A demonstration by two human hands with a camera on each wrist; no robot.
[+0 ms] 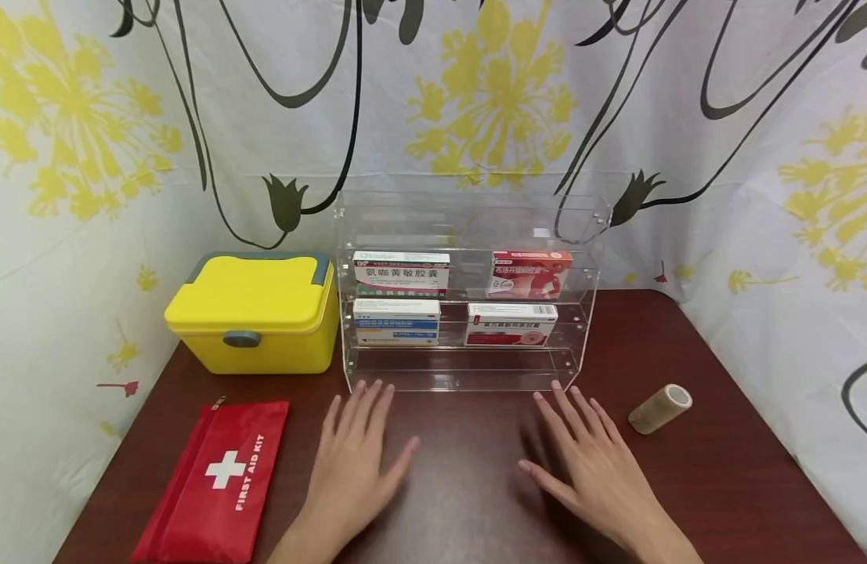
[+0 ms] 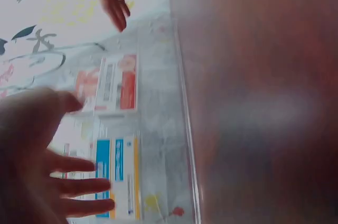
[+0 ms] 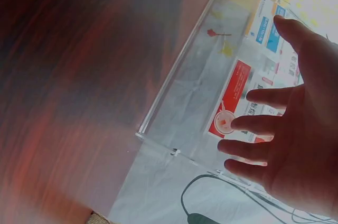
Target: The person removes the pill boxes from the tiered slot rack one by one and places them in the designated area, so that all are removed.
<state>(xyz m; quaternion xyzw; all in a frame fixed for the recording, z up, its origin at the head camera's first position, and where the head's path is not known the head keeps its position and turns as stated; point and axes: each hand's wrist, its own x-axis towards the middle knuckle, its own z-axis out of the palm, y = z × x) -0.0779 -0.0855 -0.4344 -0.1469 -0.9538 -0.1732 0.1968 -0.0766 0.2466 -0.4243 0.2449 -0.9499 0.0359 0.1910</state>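
Over a dark brown counter (image 1: 468, 501), with a flower-patterned cloth (image 1: 384, 133) beyond, the left grip (image 1: 353, 470) and right grip (image 1: 601, 474) splay released, palm-down, a clear rack (image 1: 450, 381) of medicine boxes (image 1: 396, 323) standing just past both.

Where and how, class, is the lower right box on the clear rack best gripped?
I'd pinch the lower right box by its short ends, coming from the front, probably with the right hand: it stands broad face outward on the clear rack, with open space at both ends.
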